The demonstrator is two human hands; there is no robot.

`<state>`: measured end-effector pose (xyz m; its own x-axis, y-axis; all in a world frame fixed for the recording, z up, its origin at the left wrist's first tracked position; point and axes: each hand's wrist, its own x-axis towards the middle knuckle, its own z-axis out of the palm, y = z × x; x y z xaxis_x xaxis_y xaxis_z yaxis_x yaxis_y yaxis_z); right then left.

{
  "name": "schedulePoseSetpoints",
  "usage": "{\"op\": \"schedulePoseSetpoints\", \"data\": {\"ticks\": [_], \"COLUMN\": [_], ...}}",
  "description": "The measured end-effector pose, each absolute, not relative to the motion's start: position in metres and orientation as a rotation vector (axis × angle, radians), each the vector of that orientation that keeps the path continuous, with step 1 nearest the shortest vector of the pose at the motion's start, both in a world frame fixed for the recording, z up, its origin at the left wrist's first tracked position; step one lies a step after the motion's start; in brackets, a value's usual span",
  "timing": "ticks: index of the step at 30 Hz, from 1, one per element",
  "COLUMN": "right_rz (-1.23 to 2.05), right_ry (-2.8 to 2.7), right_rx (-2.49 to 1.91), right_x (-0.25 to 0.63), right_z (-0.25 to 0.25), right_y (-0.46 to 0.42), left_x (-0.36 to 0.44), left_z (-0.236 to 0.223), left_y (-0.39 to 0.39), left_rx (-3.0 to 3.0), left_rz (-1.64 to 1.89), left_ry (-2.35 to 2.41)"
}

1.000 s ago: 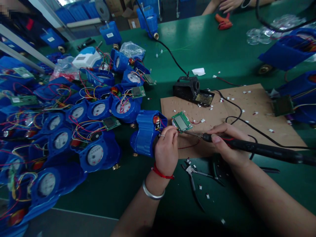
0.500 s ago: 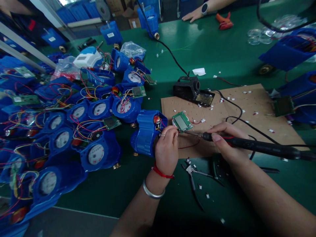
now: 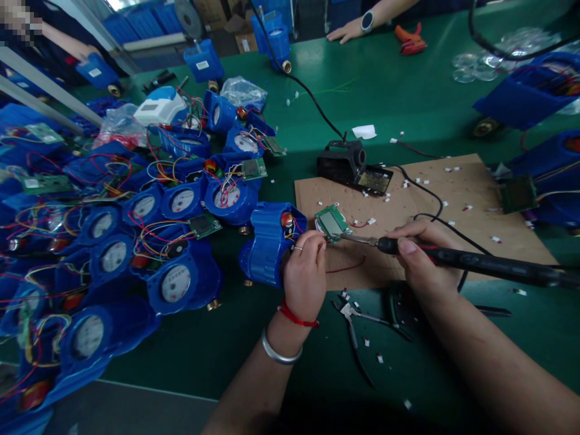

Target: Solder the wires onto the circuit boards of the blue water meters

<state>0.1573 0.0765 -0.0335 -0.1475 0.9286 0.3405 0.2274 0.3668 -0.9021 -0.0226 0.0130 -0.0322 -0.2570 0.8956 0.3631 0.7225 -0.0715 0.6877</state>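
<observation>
Left hand [image 3: 306,266]: thumb and forefinger pinched together at the near left edge of the green circuit board [image 3: 331,222]; whether they grip the board itself or a wire at its edge cannot be told. Right hand [image 3: 428,260]: fingers closed around the handle of the black soldering iron [image 3: 489,264], metal tip pointing left over the board's near edge; contact at the tip not resolvable. Board lies over the left part of the brown cardboard sheet [image 3: 462,187], its grey display facing up, just right of an open blue housing [image 3: 272,241] with wires inside. A red wire [image 3: 347,269] runs across the cardboard below the board. Black iron stand [image 3: 342,160] sits at the cardboard's far left corner, beyond the board. Pliers [image 3: 351,314] lie nearer the wearer on the green table [image 3: 190,356], handles spread, small white connectors around them. Left of the housing: many blue meters [image 3: 174,284] with round dials and loose coloured wires. Across the table, another person's hand [image 3: 347,30] rests flat near an orange-handled tool [image 3: 410,41].
</observation>
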Motion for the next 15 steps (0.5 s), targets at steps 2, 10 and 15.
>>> {"op": "schedulePoseSetpoints", "data": {"ticks": [2, 10, 15], "right_rz": [0.866, 0.840, 0.845], "right_ry": [-1.614, -1.592, -1.573], "right_rx": [-1.055, -1.029, -1.033], "right_x": [0.1572, 0.1537, 0.1499], "right_z": [-0.0336, -0.0315, -0.0270], "right_y": [0.0767, 0.0772, 0.0770], "left_x": [-0.0225, -0.0230, -0.0223], "left_z": [-0.0325, -0.0334, -0.0320], "left_y": [0.0130, 0.0130, 0.0124], "left_rx": [1.775, 1.777, 1.763], "left_rz": [1.233, 1.234, 1.210], "left_ry": [1.987, 1.983, 1.998]}}
